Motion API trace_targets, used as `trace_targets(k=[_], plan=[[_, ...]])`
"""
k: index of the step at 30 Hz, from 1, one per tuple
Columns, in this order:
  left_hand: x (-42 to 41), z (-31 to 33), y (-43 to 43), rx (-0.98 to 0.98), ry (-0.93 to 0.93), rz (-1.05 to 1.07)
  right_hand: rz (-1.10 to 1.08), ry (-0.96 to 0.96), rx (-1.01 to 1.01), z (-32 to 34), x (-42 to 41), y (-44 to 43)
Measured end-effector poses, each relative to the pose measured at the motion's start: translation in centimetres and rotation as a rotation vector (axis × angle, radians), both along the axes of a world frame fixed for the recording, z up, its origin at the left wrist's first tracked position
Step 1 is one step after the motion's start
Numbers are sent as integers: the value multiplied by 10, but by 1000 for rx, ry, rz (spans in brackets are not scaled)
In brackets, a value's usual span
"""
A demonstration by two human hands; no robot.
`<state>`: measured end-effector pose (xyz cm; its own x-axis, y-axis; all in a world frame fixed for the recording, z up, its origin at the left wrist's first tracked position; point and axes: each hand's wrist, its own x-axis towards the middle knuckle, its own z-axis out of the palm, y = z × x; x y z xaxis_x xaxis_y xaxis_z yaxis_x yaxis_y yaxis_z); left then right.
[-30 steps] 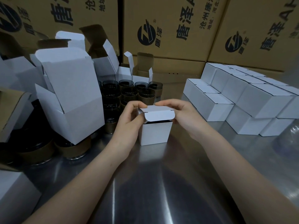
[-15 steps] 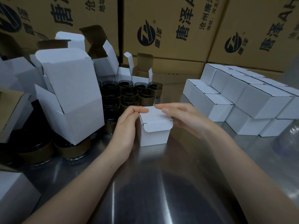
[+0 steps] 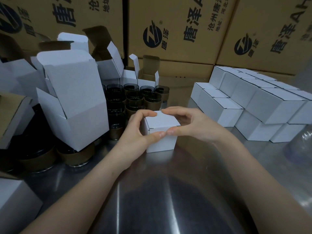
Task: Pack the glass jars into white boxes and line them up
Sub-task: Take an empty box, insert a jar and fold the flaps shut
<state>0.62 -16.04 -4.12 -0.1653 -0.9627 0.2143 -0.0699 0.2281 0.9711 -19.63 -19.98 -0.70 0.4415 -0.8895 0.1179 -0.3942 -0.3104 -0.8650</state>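
Left hand (image 3: 135, 133) and right hand (image 3: 196, 125) pinch a matte cubic white box (image 3: 162, 121)

The box (image 3: 166, 143) is now closed. Its lid (image 3: 162, 121), raised a second ago and then lowered with its tab overhanging the front, lies flat with the tab tucked in. The left hand (image 3: 135, 132) and right hand (image 3: 194, 125) have shifted from folding the lid to pinching the box, thumbs (image 3: 156, 135) meeting at its front top edge and forefingers (image 3: 150, 113) on the back edge.
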Motion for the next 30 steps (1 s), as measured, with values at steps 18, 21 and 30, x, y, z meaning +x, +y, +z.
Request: trace_targets(k=[18, 21, 30], plan=[[1, -2, -3, -87, -20, 29, -28, 6, -34, 1, -1, 1], [-1, -2, -4, -87, -8, 27, -38, -5, -35, 2, 0, 2], [-3, -3, -4, -79, 17, 26, -53, -16, -30, 2, 0, 3]])
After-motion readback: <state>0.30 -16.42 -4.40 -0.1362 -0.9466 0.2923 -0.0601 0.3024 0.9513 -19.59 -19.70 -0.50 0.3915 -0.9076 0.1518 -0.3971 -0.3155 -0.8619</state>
